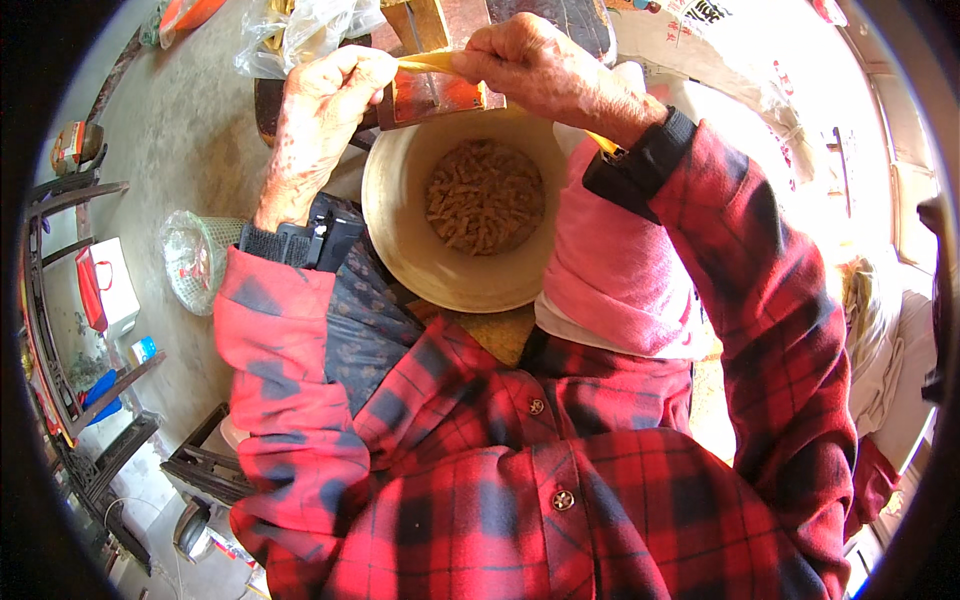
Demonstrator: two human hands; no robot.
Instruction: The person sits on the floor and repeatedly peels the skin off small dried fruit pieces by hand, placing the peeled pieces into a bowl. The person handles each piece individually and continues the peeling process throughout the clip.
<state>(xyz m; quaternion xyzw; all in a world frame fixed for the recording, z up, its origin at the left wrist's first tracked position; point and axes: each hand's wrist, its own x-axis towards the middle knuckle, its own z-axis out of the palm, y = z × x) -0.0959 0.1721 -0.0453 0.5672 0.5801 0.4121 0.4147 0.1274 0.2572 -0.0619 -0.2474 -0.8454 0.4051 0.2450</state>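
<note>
A twisted yellow strip [426, 62], its material unclear, spans the gap between my two hands. My left hand [322, 97] pinches one end between thumb and fingers. On the other side my right hand [540, 75] is closed around the strip, and a yellow piece [602, 141] shows below that wrist. Just beneath the strip is a wooden block [439, 97] with a reddish face and a narrow dark line down it. A deep, pale round tub [397, 247] stands between my legs. Many short brown pieces [486, 196] cover its bottom.
A clear plastic bag [330, 30] with yellow strips lies at the upper left, on a dark wooden bench. A pink cloth [615, 262] covers my right leg. Left on the floor stand a lined mesh basket [217, 244] and dark wooden furniture [56, 300].
</note>
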